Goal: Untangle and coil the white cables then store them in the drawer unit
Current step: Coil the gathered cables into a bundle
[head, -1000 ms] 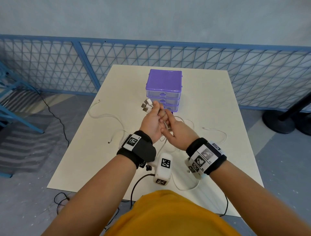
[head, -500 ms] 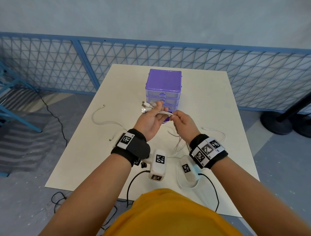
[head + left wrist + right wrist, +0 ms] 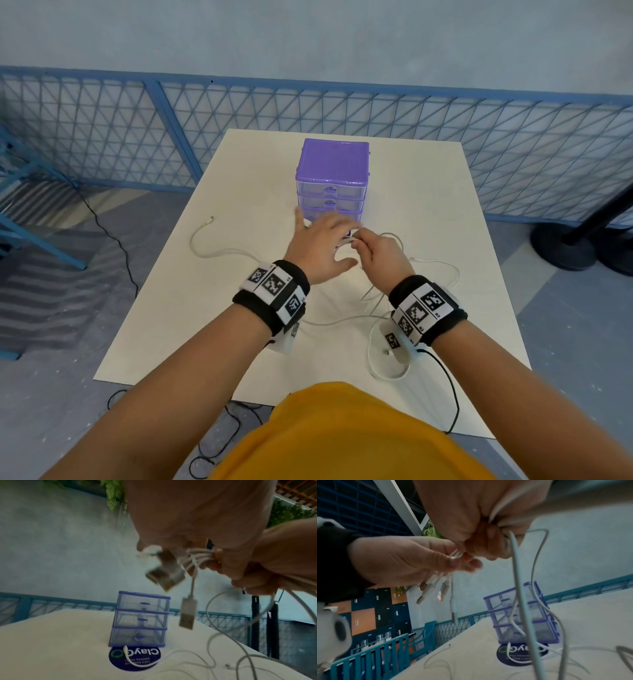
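A bundle of white cables (image 3: 519,588) runs between both hands above the white table (image 3: 428,205). My left hand (image 3: 323,240) lies palm down just in front of the purple drawer unit (image 3: 332,178). Its thumb and fingers pinch the cables near their ends, and the USB plugs (image 3: 164,568) dangle below it. My right hand (image 3: 375,251) is a fist round the same bundle, touching the left hand. From the fist the cables hang to the table in loose loops. All three drawers look closed.
Loose white cable (image 3: 219,251) trails across the table's left half, more (image 3: 438,263) at the right and a loop (image 3: 387,373) near the front edge. A round dark sticker (image 3: 133,658) lies before the drawers. A blue mesh fence (image 3: 137,130) stands behind.
My left hand has turned palm down, so the plugs that stuck out to the left now hang beneath it. Both hands have dropped a little and come together again.
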